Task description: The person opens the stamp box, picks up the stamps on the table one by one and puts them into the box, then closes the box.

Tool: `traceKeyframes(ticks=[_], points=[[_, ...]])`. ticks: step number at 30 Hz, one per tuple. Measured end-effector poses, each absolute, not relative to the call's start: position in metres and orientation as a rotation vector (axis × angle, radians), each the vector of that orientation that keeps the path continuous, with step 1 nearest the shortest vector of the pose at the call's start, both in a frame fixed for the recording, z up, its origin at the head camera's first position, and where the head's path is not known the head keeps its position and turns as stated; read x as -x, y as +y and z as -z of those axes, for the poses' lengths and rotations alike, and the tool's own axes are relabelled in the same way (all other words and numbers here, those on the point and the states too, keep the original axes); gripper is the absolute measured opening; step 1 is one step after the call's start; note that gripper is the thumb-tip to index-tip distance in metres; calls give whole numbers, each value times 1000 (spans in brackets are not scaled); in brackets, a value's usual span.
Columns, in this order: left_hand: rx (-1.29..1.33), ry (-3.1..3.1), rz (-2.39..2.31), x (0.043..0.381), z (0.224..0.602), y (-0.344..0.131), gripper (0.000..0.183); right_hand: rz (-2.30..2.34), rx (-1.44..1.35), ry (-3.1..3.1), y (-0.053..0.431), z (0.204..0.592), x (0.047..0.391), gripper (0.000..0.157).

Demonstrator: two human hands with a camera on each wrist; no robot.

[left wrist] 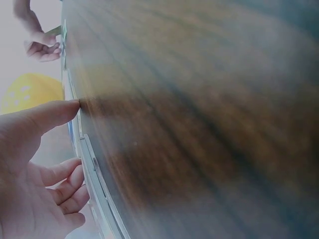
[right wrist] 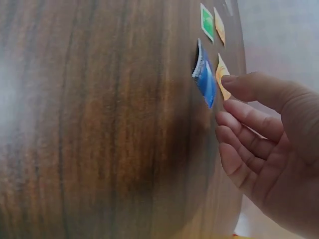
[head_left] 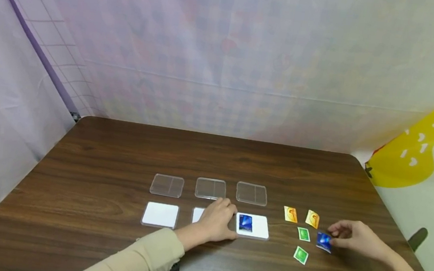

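My left hand [head_left: 215, 219] lies over the middle white card [head_left: 197, 214], covering much of it. Its thumb and fingertips reach the left edge of the right-hand white card [head_left: 260, 227], which bears a blue stamp [head_left: 245, 223] on its left half. At the right, my right hand [head_left: 358, 239] hovers beside another blue stamp [head_left: 324, 241] on the table. In the right wrist view, the thumb and fingers [right wrist: 249, 122] are apart, with nothing pinched between them; that blue stamp [right wrist: 205, 79] has a serrated edge and looks slightly bent.
Two orange stamps [head_left: 290, 214] and two green stamps [head_left: 304, 234] lie left of my right hand. Three clear plastic lids [head_left: 167, 185] form a row behind the white cards. Another white card [head_left: 160, 215] lies at the left. A curtain [head_left: 225, 65] hangs behind the table.
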State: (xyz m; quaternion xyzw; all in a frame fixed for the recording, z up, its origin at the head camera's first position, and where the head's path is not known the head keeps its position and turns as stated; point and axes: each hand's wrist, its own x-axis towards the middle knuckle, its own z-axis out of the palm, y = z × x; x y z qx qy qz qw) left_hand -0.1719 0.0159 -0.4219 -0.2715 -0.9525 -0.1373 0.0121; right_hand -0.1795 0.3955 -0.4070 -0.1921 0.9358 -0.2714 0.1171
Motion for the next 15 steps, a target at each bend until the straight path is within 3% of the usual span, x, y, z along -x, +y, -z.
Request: traceKeyframes(ticks=[15], points=[[843,-2965,436,173,423,16,56,684,539,2853,391,415,173,30]])
